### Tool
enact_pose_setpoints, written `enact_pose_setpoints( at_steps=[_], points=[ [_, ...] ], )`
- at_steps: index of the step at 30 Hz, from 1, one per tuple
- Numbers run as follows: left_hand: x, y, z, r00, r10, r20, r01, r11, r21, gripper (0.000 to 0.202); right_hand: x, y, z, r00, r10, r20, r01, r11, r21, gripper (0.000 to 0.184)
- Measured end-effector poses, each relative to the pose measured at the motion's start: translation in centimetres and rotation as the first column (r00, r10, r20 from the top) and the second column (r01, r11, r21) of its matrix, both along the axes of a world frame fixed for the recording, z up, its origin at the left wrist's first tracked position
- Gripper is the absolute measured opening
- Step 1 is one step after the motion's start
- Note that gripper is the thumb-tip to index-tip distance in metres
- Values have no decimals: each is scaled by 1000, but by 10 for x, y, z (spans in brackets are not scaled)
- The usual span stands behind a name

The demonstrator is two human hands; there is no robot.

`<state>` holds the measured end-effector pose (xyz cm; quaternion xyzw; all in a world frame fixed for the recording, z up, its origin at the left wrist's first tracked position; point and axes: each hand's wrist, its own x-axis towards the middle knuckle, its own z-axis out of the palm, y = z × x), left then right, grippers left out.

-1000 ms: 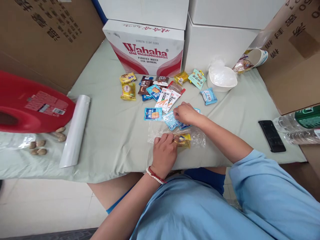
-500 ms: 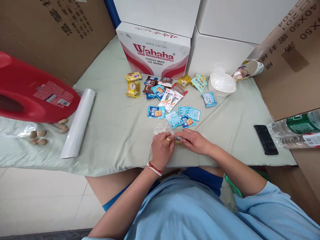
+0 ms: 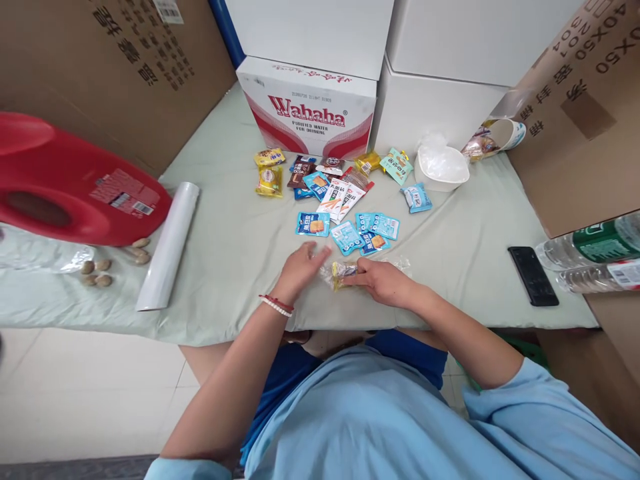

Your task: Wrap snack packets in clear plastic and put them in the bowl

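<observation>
My right hand (image 3: pixel 384 280) rests on the table and pinches a clear plastic bag (image 3: pixel 340 272) that holds a yellow snack packet. Just left of it, my left hand (image 3: pixel 301 267) lies with its fingers stretched out over the bag's crumpled left edge; whether it grips the film I cannot see. Just beyond both hands lie several blue snack packets (image 3: pixel 373 230). Farther back sits a cluster of yellow, brown and white packets (image 3: pixel 320 180).
A white roll of film (image 3: pixel 170 243) and a red jug (image 3: pixel 70 190) lie at the left, with nuts (image 3: pixel 97 273) beside them. At the back stand a Wahaha carton (image 3: pixel 307 110) and a white bowl (image 3: pixel 443 167). A black phone (image 3: pixel 533 275) and bottles (image 3: pixel 593 257) lie at the right.
My right hand came back from the blue packets to the bag. My left hand, closed on the bag before, has spread its fingers and slid left. The view shifted slightly.
</observation>
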<state>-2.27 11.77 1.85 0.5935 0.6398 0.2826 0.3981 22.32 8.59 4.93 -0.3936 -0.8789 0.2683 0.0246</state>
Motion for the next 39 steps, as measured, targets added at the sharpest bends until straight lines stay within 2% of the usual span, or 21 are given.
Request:
enact_pose_setpoints(
  at_steps=[2, 4, 7, 9, 11, 13, 15, 17, 18, 19, 20, 21, 23, 24, 25, 27, 29, 32, 34, 37, 39],
  points=[
    [-2, -9, 5, 996, -84, -22, 83, 994, -72, 44, 0, 0, -1, 999, -18, -26, 18, 1000, -22, 43],
    [-5, -21, 12, 999, -35, 19, 37, 996, -85, 37, 0, 0, -1, 997, -29, -67, 26, 998, -49, 43],
    [0, -43, 26, 994, 107, 15, -108, 994, 19, 26, -3, 1, -1, 991, -44, -127, 34, 997, -75, 41],
    [13, -56, 35, 989, 145, -26, -140, 980, 138, 19, -6, 1, -2, 989, -41, -141, 30, 996, -78, 38],
    [33, -67, 40, 992, 93, -84, -69, 965, 254, 16, -9, 1, -4, 990, -31, -136, 21, 997, -75, 34],
    [56, -75, 39, 980, -7, -199, 71, 946, 315, 22, -9, 1, -5, 987, -40, -155, 30, 997, -71, 29],
    [75, -80, 34, 933, -48, -357, 172, 930, 325, 30, 0, 2, -3, 965, -17, -260, -10, 995, -100, 26],
    [85, -82, 26, 866, -46, -498, 234, 917, 322, 37, 16, 3, -1, 905, 7, -425, -88, 981, -173, 24],
    [88, -84, 22, 831, -48, -555, 266, 909, 321, 40, 25, 3, 0, 868, -39, -495, -77, 974, -212, 24],
    [89, -85, 18, 794, -55, -605, 304, 898, 318, 44, 35, 4, 0, 833, -141, -536, 7, 970, -244, 27],
    [89, -87, 15, 755, -62, -653, 344, 885, 313, 49, 44, 4, -2, 791, -284, -542, 166, 952, -256, 30],
    [89, -89, 11, 712, -66, -699, 380, 873, 306, 53, 51, 4, -5, 736, -434, -519, 366, 901, -235, 33],
    [89, -92, 4, 634, -52, -772, 425, 857, 290, 57, 59, 3, -14, 635, -650, -417, 679, 727, -100, 39],
    [89, -93, 1, 607, -37, -794, 431, 855, 290, 58, 61, 2, -19, 622, -704, -344, 744, 668, -21, 43],
    [90, -93, -2, 591, -20, -806, 431, 853, 295, 57, 61, 1, -25, 634, -727, -262, 760, 649, 37, 46],
    [91, -94, -6, 590, 9, -807, 426, 846, 320, 55, 59, -4, -32, 683, -718, -134, 730, 681, 66, 39],
    [91, -94, -11, 613, 37, -789, 414, 836, 360, 55, 58, -9, -32, 700, -703, -127, 712, 700, 54, 25],
    [89, -95, -16, 658, 71, -750, 400, 811, 427, 55, 55, -14, -17, 648, -720, -248, 746, 666, 16, 18],
    [89, -97, -19, 681, 61, -730, 407, 796, 447, 56, 46, -14, -2, 636, -713, -296, 740, 672, -27, 20],
    [91, -98, -24, 710, 3, -704, 424, 796, 431, 58, 16, -6, 17, 734, -629, -255, 650, 760, -4, 17],
    [93, -98, -26, 730, -33, -683, 431, 797, 422, 58, -9, 1, 23, 826, -545, -146, 557, 828, 63, 17]
  ],
)
